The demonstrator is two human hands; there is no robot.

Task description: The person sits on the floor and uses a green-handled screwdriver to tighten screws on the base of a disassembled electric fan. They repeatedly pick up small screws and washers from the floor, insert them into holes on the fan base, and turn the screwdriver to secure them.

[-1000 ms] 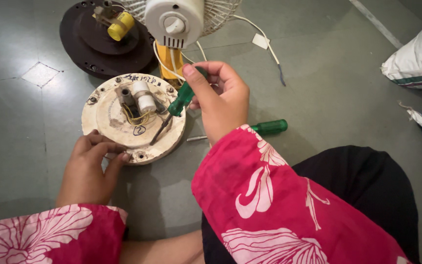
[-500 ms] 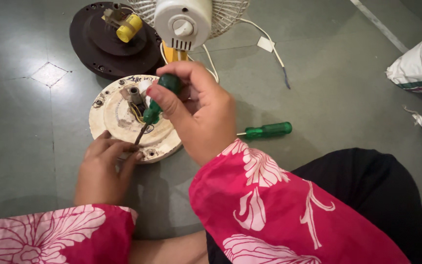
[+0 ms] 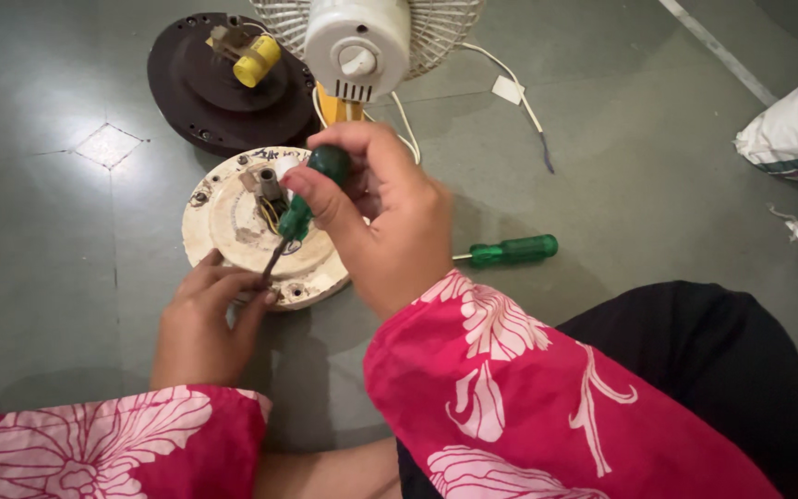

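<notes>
Screwdriver tip set near the edge of a round fan base

Screwdriver [image 3: 299, 214] with a green handle, held in the right hand [image 3: 390, 226], slants down and to the left, its dark shaft meeting the near edge of a cream disc [image 3: 233, 222] that lies flat on the grey floor [image 3: 621, 166]. The right fingers [image 3: 320, 199] are closed around the handle. The left hand [image 3: 200, 323] rests on the floor at the disc's near rim, its fingertips bent and pressing the rim right beside the tip; it holds nothing else. Whether the tip sits in a screw head is hidden by the fingertips.

To do this well, the shaft likely needs to stand more upright over the screw, with firm downward pressure so the tip does not slip toward the left fingertips. The left hand should pin the disc so it cannot spin.

A wired fitting stands at the disc's centre. Behind it lie a dark round plate [image 3: 205, 92] with a yellow part [image 3: 258, 58] and a white fan [image 3: 362, 42]. A second green screwdriver [image 3: 510, 250] lies on the floor to the right, well apart.
</notes>
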